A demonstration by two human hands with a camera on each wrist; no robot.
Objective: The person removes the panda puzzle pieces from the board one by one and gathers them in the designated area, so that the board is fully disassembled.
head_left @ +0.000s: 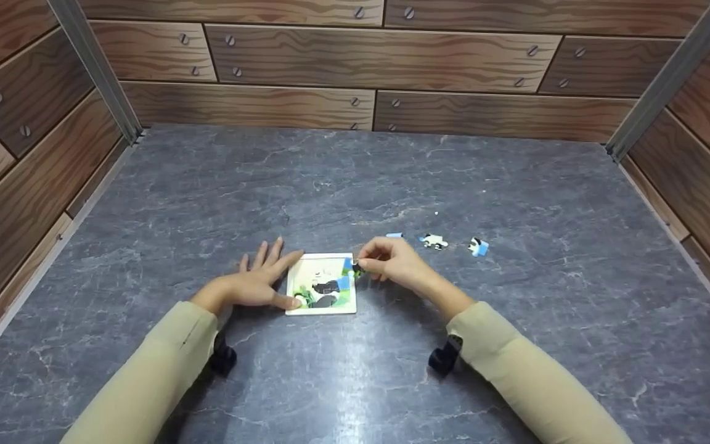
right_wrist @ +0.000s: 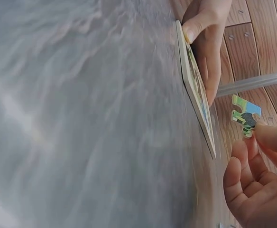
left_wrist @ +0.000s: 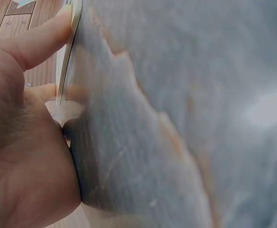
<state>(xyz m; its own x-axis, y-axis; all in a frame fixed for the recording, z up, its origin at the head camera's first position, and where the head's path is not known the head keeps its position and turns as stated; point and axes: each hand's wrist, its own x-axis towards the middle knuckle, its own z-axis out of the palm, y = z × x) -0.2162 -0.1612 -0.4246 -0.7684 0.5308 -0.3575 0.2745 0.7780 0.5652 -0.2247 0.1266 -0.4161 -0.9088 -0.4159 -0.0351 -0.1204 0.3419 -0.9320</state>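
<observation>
A square jigsaw board (head_left: 321,312) with a pale frame lies flat on the table, partly filled with panda-picture pieces. My left hand (head_left: 255,285) spreads over its left side, fingers straight, the thumb (left_wrist: 58,29) resting on the near left corner and the index fingertip at the far left corner. At the board's right edge, my right hand (head_left: 397,266) pinches a jigsaw piece (right_wrist: 247,114) between thumb and fingers. That piece is green, blue and black, and in the right wrist view it is held up off the table.
Beyond my right hand lie a white-and-black jigsaw piece (head_left: 434,241), another with a blue part (head_left: 482,248), and a blue one (head_left: 394,235) partly hidden by the hand. The dark marbled table (head_left: 306,179) ends at wood-patterned walls (head_left: 386,58) on the back and sides.
</observation>
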